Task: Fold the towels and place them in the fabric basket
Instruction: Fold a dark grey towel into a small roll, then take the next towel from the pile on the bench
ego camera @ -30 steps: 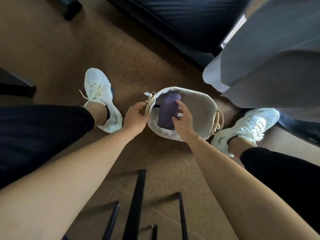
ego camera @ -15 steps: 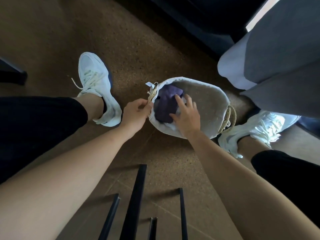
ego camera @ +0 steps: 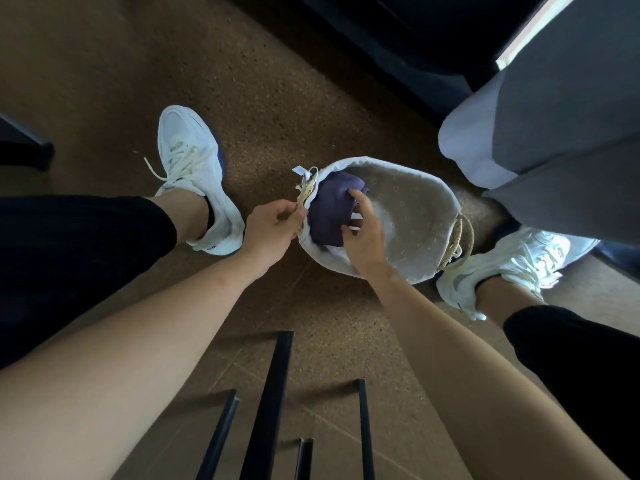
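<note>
**One towel, one basket**

The left hand [ego camera: 273, 230] pinches the left handle [ego camera: 306, 195] with curled fingers. The right hand [ego camera: 365, 237] has its fingers loosely spread, the forefinger touching the single purple towel [ego camera: 330, 213], which lies inside the basket [ego camera: 415, 209] on the floor [ego camera: 259, 98]. The basket has two handles.

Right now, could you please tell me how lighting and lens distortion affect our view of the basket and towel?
Head view: wide-angle distortion stretches the forearms; daylight from the upper right glares on the right sneaker; the fabric basket and purple towel sit in softer shade; the left hand pinching the woven handle looks slightly blurred.
</note>
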A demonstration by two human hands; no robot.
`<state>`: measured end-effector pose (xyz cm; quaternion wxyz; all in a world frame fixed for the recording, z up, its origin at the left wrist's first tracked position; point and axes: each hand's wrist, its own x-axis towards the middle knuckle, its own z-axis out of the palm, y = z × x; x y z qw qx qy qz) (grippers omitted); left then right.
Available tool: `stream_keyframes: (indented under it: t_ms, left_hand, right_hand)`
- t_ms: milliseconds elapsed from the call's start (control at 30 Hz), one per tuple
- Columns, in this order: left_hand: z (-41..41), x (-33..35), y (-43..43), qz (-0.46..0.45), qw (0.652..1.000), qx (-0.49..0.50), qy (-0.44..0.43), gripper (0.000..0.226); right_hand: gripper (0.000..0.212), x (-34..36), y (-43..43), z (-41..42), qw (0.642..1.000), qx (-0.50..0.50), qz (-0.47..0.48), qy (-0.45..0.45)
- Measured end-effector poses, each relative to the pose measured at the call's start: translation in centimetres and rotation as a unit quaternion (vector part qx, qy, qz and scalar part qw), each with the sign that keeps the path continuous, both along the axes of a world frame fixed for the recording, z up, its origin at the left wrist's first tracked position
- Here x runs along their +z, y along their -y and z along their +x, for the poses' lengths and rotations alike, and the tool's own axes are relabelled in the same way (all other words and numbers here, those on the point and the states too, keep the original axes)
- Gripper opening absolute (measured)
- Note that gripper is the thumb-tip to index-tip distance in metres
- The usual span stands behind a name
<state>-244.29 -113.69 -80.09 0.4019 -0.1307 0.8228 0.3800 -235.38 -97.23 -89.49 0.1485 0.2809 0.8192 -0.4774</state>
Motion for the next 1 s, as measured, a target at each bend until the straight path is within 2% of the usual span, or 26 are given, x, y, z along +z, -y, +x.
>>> stream_keyframes:
  t_ms: [133,233,300,400,567,667,800,1000]
  left_hand:
    - [-0.1,-0.1,0.0,0.0,1.0,-0.009,0.0,0.026]
    - [-0.1,-0.1,0.0,-0.001,1.0,-0.012,0.002,0.026]
    - [-0.1,-0.2,0.1,-0.002,1.0,-0.009,0.008,0.026]
    - [-0.3,0.0,-0.1,-0.007,1.0,-0.013,0.023,0.026]
    - [-0.9,2.1,-0.7,-0.034,0.995,-0.077,0.045,0.032]
    - [-1.2,4.2,-0.7,-0.042,0.993,-0.098,0.049,0.04]
    - [-1.6,8.1,-0.9,-0.037,0.996,-0.081,-0.002,0.033]
    - [-1.0,16.2,-2.9,0.072,0.993,-0.033,-0.085,0.02]
  right_hand:
    - [0.075,-0.9,-1.3,0.2,0.988,0.115,0.085,0.064]
    - [0.077,-0.8,-2.1,0.4,0.953,0.19,0.227,0.071]
    - [0.077,-0.3,-1.9,0.2,0.94,0.205,0.257,0.091]
    - [0.08,0.5,-1.8,-0.6,0.938,0.219,0.242,0.12]
    - [0.078,3.5,-3.2,-1.4,0.95,0.24,0.175,0.1]
    - [0.064,6.2,-4.0,-1.3,0.955,0.231,0.159,0.101]
    - [0.043,10.5,-5.2,-0.5,0.963,0.202,0.094,0.15]
    - [0.012,21.6,-5.9,1.2,0.974,0.155,0.15,0.073]
